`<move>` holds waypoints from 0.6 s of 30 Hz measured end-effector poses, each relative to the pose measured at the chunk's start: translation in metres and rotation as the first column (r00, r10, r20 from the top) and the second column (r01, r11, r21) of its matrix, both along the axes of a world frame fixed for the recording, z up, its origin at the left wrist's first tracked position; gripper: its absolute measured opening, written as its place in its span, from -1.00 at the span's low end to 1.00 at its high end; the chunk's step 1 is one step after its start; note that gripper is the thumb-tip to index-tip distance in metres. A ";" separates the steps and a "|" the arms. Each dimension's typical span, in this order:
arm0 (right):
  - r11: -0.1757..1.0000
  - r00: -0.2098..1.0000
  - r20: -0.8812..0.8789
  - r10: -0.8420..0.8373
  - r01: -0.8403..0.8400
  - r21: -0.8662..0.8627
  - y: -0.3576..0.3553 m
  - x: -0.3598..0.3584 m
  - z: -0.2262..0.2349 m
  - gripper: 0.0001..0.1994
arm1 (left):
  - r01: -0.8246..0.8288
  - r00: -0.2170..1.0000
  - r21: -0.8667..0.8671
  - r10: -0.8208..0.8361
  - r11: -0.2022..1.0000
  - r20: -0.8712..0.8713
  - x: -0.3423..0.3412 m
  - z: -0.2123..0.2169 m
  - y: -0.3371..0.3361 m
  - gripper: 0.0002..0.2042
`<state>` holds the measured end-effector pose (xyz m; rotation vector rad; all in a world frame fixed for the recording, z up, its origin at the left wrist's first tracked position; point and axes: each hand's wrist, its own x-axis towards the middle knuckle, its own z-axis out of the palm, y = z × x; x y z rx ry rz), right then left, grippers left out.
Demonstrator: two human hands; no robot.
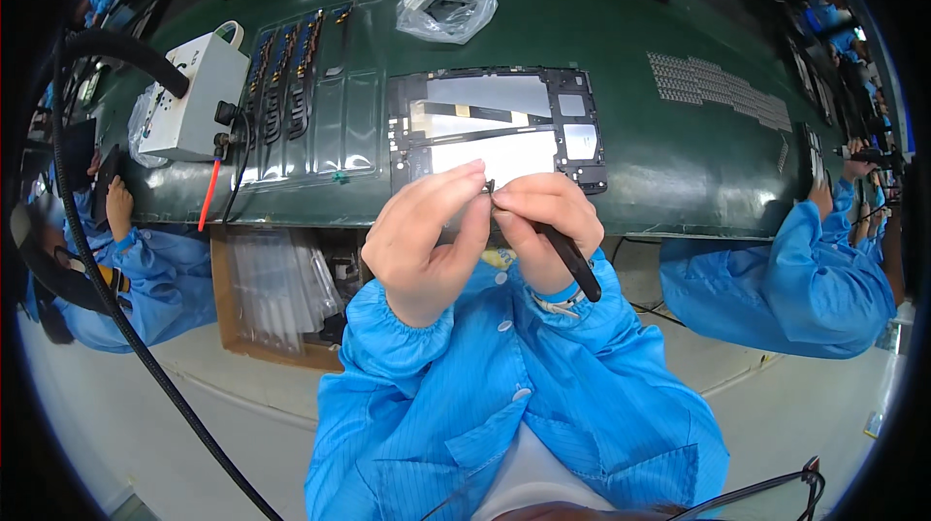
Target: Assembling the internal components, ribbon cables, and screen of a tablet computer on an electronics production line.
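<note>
Both my hands meet over the table's near edge, fingertips almost touching. Between them is a tiny dark part (490, 187), too small to name. My left hand (422, 244) is closed, thumb and fingers pinching at that part. My right hand (548, 215) is closed too, with a slim black hand tool (570, 264) in it; the tool's thick end slants down toward my right wrist, and its other end is hidden by the fingers. Just beyond my hands lies a black tablet-like device frame (415, 91) with silvery panels and dark strips inside. My fingers cover part of its near edge.
Left on the green table (621, 36) are a clear tray (354, 133) holding dark flex-cable parts and a white box (199, 94) with a black hose. A plastic bag (446, 9) lies far; rows of small pieces (718, 89) lie right. Co-workers sit on both sides.
</note>
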<state>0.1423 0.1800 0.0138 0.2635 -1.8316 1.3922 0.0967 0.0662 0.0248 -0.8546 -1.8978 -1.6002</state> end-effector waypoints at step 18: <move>0.978 0.967 0.255 -0.004 0.057 -0.203 0.015 0.009 -0.024 -0.87 | -0.437 0.895 -0.401 0.344 0.805 -0.285 -0.061 -0.053 -0.108 -0.86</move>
